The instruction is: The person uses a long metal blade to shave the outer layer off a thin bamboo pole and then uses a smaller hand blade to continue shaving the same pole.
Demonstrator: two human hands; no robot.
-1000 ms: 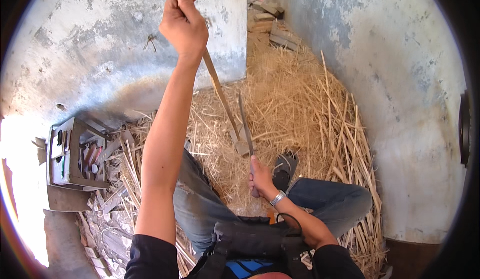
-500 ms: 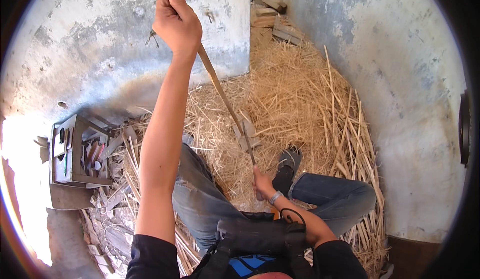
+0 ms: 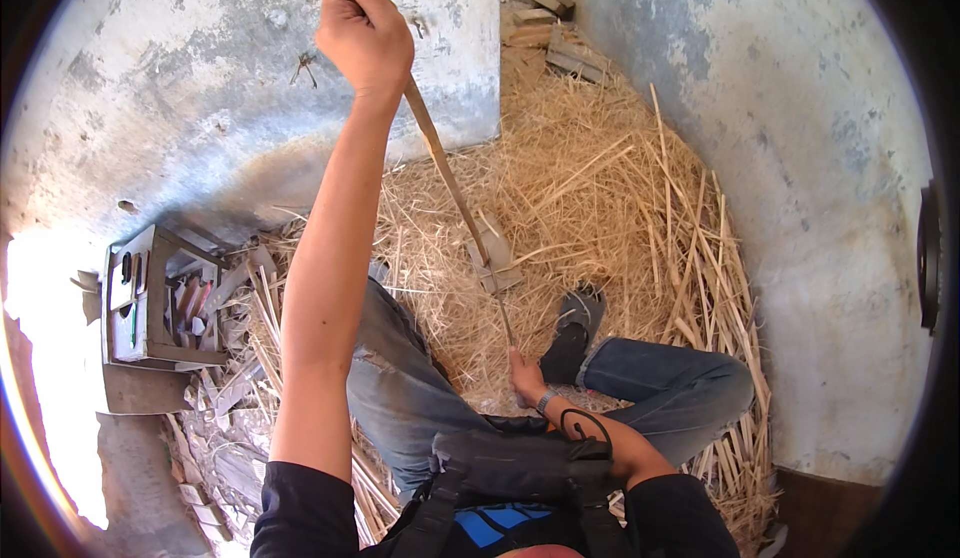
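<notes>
Raised high at the upper left, my left hand (image 3: 366, 33) is closed round a long wooden stick (image 3: 437, 148). The stick slants down to the right, its lower end over a pale block (image 3: 503, 278) on the shavings. Low between my legs, my right hand (image 3: 524, 378) grips a knife with a thin dark blade (image 3: 504, 316). That blade points up toward the stick's lower part; whether the two touch, I cannot tell. The fingers hide the knife's handle.
Pale shavings (image 3: 570, 178) cover the floor round my legs, with long split strips (image 3: 705, 288) along the right wall. A small wooden cabinet (image 3: 160, 298) with an open side stands at left. Bricks or wood blocks (image 3: 575, 58) lie at the far corner.
My left hand has shifted slightly right with the stick. My right hand has moved a little down and right, drawing the knife back along the stick.
</notes>
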